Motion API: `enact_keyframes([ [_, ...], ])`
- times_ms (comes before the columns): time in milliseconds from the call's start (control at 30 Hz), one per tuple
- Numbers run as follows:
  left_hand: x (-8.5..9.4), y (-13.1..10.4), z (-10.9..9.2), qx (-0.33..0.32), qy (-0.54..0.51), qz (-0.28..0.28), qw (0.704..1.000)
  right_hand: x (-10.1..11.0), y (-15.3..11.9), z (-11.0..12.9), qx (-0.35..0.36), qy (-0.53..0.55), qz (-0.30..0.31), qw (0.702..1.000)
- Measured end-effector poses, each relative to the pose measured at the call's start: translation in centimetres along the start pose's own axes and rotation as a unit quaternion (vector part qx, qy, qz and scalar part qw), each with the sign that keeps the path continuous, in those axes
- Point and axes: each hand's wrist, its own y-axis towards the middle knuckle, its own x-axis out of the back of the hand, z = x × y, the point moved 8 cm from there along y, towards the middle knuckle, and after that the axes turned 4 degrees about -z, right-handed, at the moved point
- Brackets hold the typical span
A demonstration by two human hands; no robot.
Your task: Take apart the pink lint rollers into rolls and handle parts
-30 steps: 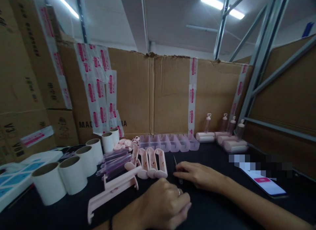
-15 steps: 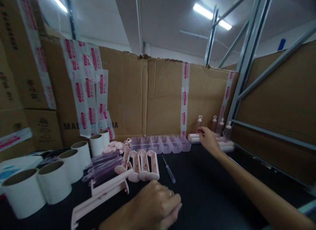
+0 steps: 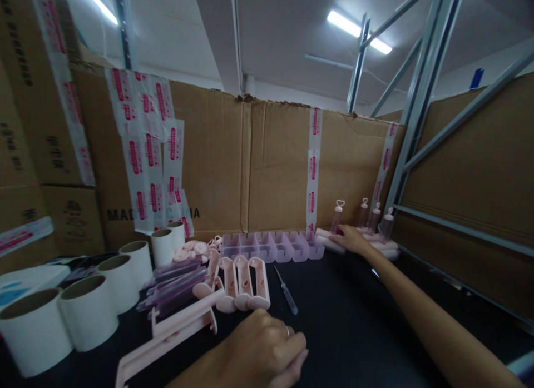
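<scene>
At the back right, my right hand (image 3: 354, 240) is closed on a pale pink holder (image 3: 330, 242) with a rounded, roll-like base. A clear tube (image 3: 336, 218) with a pink heart-shaped loop on top stands up from it, leaning slightly. The fingertips are partly hidden behind the hand. Close to me, my left hand (image 3: 269, 343) rests on the black table with its fingers curled in, a ring on one of them; nothing shows in it. A screwdriver (image 3: 286, 291) lies beyond it, beside several pink U-shaped frames (image 3: 261, 282).
White paper rolls (image 3: 87, 316) line the left side. Purple translucent strips (image 3: 179, 285), pink discs (image 3: 196, 249) and a long pink bracket (image 3: 167, 343) lie nearby. Purple translucent bins (image 3: 273, 248) stand along the cardboard wall (image 3: 279, 165). More tube-topped pink pieces (image 3: 386, 227) stand right; a metal rack (image 3: 411, 115) rises there.
My right hand has lowered onto the pink holder and moved slightly right; the holder has turned a little. My left hand has stayed in place. The view has shifted slightly.
</scene>
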Motion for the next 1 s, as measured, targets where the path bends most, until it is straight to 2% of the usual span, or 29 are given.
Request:
enact_keyframes([
  [133,-0.3,0.1,0.3,0.009,-0.014,0.012,1.0,-0.1,-0.7,0.8,-0.013,-0.01,0.021,1.0],
  [433,-0.9,-0.1,0.6,0.018,-0.025,0.028,0.999,1.0,-2.3,2.9,-0.032,-0.041,-0.013,0.999],
  [700,-1.0,0.0,0.6,0.024,-0.028,0.03,0.999,1.4,-2.3,2.8,-0.057,-0.036,-0.05,0.996],
  [867,-0.9,0.0,0.6,0.023,-0.03,0.025,0.999,1.5,-2.6,2.8,-0.076,-0.002,-0.072,0.994],
  [1000,-0.5,0.0,0.5,0.021,-0.027,0.011,0.999,2.3,-2.6,2.4,-0.096,0.042,-0.103,0.989],
])
